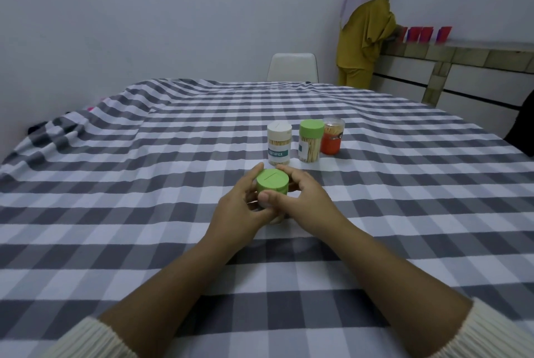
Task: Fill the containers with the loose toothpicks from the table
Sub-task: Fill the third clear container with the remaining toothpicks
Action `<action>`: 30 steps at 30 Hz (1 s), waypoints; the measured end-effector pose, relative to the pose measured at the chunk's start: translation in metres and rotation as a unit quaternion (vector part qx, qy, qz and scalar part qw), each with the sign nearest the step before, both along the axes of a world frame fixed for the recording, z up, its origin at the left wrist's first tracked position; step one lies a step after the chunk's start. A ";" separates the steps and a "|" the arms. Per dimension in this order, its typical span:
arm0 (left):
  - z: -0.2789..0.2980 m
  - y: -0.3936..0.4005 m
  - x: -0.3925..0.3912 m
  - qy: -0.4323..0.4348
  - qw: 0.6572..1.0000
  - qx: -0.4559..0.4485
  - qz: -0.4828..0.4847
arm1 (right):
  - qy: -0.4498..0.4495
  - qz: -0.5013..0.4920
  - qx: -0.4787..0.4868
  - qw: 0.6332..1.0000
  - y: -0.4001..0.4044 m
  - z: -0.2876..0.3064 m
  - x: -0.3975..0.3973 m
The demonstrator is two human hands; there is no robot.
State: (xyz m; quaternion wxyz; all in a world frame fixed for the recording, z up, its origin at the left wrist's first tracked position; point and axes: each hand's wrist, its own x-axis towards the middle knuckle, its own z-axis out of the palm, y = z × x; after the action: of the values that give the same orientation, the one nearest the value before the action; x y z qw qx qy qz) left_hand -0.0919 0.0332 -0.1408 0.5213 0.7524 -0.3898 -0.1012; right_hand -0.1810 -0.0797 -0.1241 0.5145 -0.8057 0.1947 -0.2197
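On the tabletop (115, 213), near middle: green-lid jar (273, 182), held in both hands
Feel: light, hard, smooth plastic; best held round its sides
Left hand (241, 207): grip curled round jar side, thumb near front
Right hand (303, 192): grip curled round other side
Behind: three more jars (307, 140), shut, full of toothpicks

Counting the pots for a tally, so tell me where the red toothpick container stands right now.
In the head view the red toothpick container stands right of centre, rightmost of three, just behind the green-lidded container.
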 end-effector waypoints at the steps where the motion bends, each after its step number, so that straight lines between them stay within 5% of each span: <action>1: 0.003 -0.001 0.002 -0.006 1.000 -0.001 0.011 | 0.008 0.010 0.006 1.000 -0.003 0.002 -0.001; 12: 0.035 -0.049 0.066 0.040 0.990 -0.044 0.128 | 0.000 -0.268 0.003 0.963 -0.081 0.010 0.044; 20: 0.020 -0.076 0.082 -0.005 0.992 -0.027 0.127 | 0.073 -0.278 -0.040 0.957 -0.102 -0.005 0.069; 30: 0.007 -0.098 0.071 -0.043 0.977 0.007 0.209 | -0.001 -0.315 -0.078 0.946 -0.101 -0.012 0.068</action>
State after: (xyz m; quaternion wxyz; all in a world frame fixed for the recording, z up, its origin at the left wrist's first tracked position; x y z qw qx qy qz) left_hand -0.0206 -0.0652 -0.1339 0.5084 0.8245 -0.2455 0.0393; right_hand -0.1132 -0.1803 -0.1361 0.3543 -0.7408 0.4207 -0.3857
